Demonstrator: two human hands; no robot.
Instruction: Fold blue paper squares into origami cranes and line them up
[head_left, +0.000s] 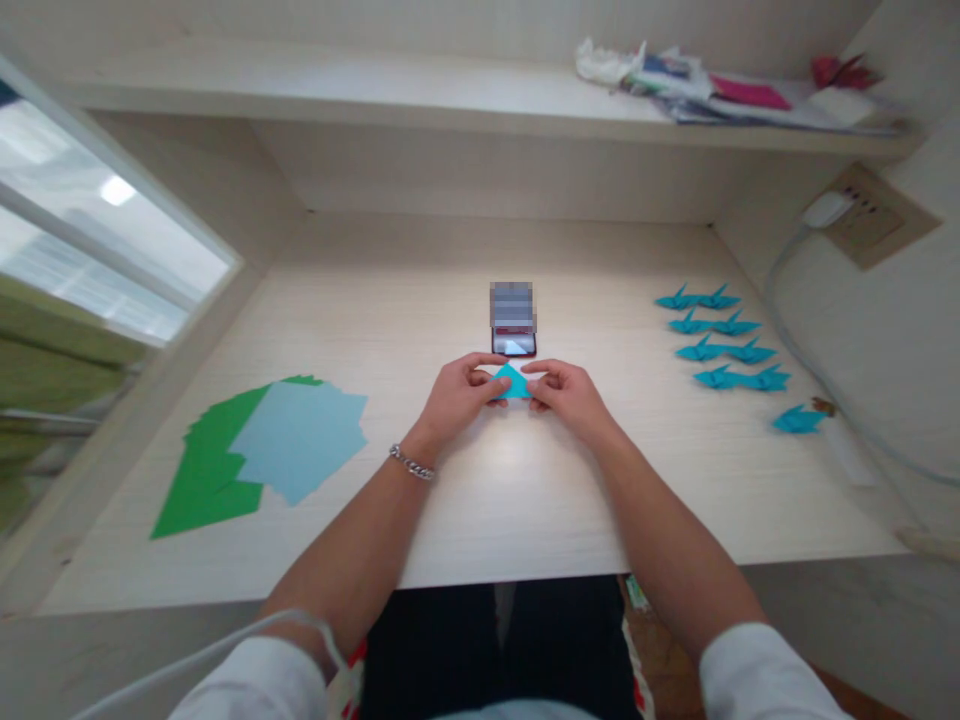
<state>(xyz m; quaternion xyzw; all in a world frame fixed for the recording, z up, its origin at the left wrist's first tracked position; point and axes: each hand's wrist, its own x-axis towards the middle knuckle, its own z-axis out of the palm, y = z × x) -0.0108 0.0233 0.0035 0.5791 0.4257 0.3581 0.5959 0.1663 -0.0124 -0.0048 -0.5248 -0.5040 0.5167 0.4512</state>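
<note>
Between my two hands is a small folded piece of blue origami paper [513,379], a triangle with its point away from me. My left hand [466,392] pinches its left corner between thumb and fingers. The right corner is gripped the same way by my right hand [559,388]. Just beyond the paper lies a phone [515,343], its upper screen area blurred out. Folded blue paper cranes [726,350] stand in short rows at the right, with a single blue crane [798,419] nearer to me.
Fanned green paper sheets [214,460] and light blue sheets [304,440] lie on the left of the desk [390,270]. A cable runs down the right wall from a charger [826,209]. Papers and odds and ends [697,85] lie on the shelf [337,85] above.
</note>
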